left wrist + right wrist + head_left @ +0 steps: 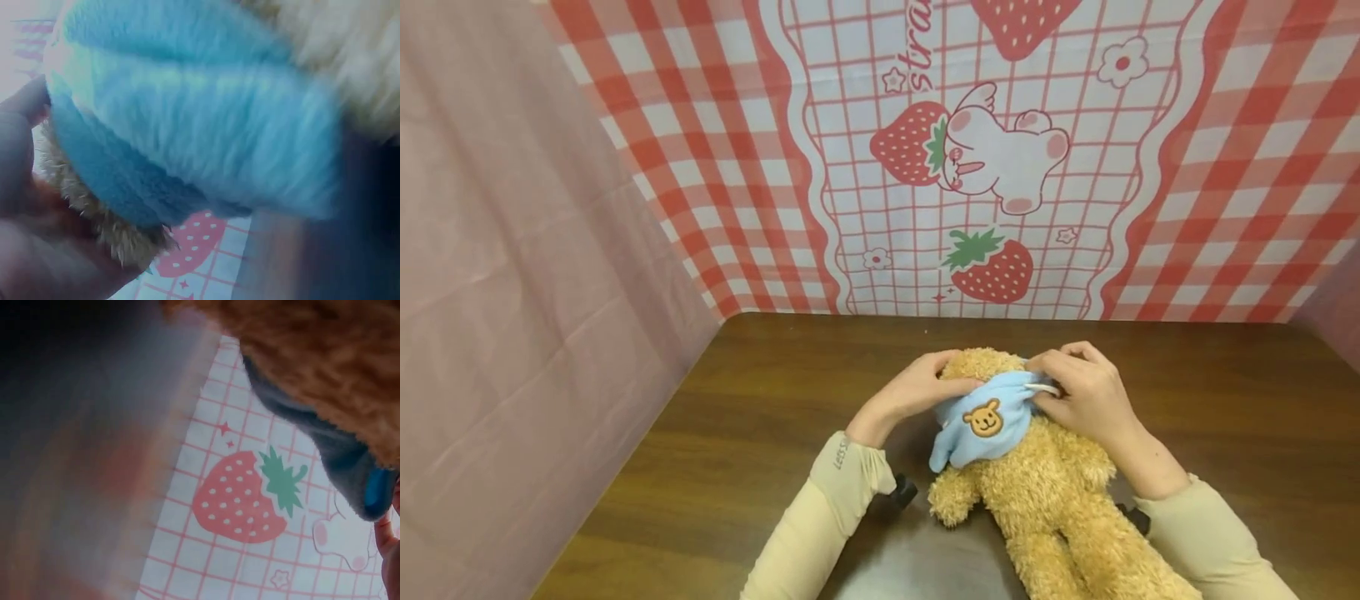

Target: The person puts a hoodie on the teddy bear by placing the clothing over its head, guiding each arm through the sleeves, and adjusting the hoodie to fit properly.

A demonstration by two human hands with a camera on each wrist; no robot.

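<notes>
Item one: blue garment (1015, 417), between left hand (917, 390) and right hand (1086, 396) as I monitor remotely, bunched over the head end of a plush bear (1037, 475); long axis slanting up towards the right hand. Item two: the bear, legs pointing back beside the right forearm (1202, 533). Left hand: curved round the head, thumb on cloth, presumably steadying. Right hand: pinching the garment's edge, I judge for control. Beneath: brown table (760, 417).

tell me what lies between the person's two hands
In the head view, the plush bear's head and a light-blue garment with a bear-face patch lie between the left hand and the right hand.
</notes>
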